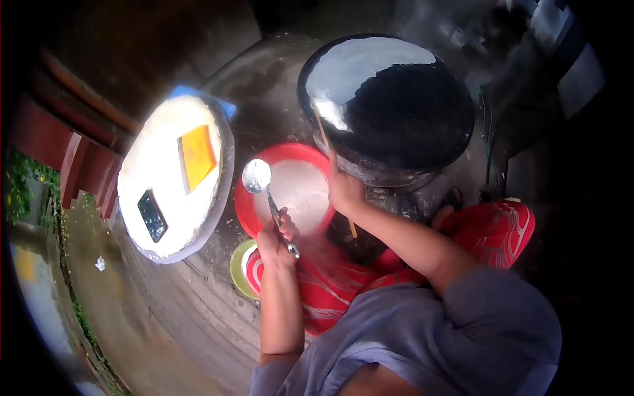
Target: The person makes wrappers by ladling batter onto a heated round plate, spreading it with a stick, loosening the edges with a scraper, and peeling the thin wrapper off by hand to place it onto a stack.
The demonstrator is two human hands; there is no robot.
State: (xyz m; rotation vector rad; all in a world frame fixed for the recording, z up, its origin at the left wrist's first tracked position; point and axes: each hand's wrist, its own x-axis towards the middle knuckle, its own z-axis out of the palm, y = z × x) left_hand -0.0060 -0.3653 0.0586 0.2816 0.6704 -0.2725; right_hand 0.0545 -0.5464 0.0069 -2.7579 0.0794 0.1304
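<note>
My left hand (272,241) is closed round the handle of a metal ladle (256,175), whose round bowl is over the near left part of a red basin (247,214). Milky white liquid (298,191) fills much of that basin. In my right hand (345,187) is a thin wooden stick (321,129), its upper end at the left edge of a large round dark pan (416,119). Across the pan's upper left lies a pale, shiny area; I cannot tell whether it is a layer or a reflection. My right fingers are partly hidden behind the hand.
On the left stands a broad round white surface (155,125) holding an orange-yellow packet (197,157) and a dark phone (152,216). A green bowl (238,268) is beside my left wrist. Red patterned cloth (330,280) covers my legs. Brown wooden furniture (82,158) stands at far left.
</note>
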